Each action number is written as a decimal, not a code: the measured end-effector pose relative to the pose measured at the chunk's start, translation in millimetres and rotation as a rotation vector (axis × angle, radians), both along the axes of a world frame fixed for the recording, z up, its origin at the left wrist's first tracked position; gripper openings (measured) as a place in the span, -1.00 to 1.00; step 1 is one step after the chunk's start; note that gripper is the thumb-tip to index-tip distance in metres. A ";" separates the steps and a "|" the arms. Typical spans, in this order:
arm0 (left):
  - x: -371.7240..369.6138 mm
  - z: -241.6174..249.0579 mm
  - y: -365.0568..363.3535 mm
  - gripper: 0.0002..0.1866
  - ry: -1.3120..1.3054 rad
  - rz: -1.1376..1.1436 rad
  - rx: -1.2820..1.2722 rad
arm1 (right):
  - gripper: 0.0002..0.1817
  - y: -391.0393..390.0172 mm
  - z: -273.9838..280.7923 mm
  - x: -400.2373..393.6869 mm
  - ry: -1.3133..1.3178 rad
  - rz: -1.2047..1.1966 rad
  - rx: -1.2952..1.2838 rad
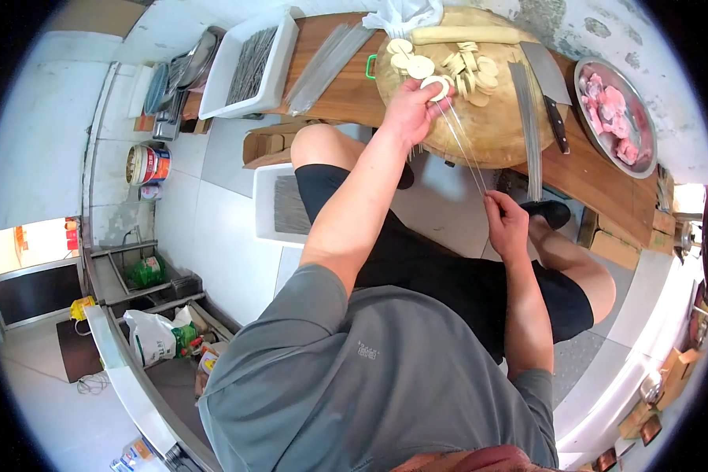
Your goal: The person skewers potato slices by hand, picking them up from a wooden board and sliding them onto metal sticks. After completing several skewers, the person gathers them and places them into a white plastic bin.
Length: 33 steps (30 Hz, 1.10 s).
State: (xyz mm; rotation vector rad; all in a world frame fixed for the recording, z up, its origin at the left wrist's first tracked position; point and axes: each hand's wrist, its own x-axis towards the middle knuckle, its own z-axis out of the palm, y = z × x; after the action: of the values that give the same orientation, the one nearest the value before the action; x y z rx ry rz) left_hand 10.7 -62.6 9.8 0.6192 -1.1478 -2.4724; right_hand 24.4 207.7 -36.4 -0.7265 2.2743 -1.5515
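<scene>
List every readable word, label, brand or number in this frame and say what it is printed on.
Nothing reads clearly.
Grey shirt: small chest logo, too small to read.
Red and white can on the floor: label print, blurred.
White bag with green print: illegible.
Packets at the bottom left: coloured print, too small.
Cleaver, round chopping board: no marks visible.

A wooden bench [346, 94] ran along the wall. On it lay a round chopping block [495, 126], a white tray [279, 59] of skewers, a loose bundle of skewers [326, 59] beside that tray, and a metal bowl [647, 161] of raw meat at the far right. The block carried pale slices [468, 71], an uncut roll [464, 35], a cleaver [549, 82] and a row of skewers [527, 118]. Below, on the tiled floor [212, 236], stood a second tray [279, 208] of skewers and a cardboard box [271, 145].
</scene>
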 end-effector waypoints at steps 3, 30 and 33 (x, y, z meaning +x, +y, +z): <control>0.7 3.0 -5.1 -0.70 -0.009 0.022 -0.013 | -0.82 -0.2 -0.4 1.1 0.005 -0.001 -0.023; -3.1 8.4 1.3 -0.71 -0.012 0.013 -0.128 | -0.83 -2.0 -2.9 7.1 0.006 0.016 -0.021; -3.2 8.7 2.2 -0.72 -0.027 0.006 -0.142 | -0.83 -2.0 -1.9 7.9 0.019 0.011 -0.026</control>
State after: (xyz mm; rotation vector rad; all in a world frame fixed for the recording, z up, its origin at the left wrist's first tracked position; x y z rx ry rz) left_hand 7.4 -60.4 18.5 0.6152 -1.3160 -2.3590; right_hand 32.2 205.8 -38.3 -0.7627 2.2631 -1.5787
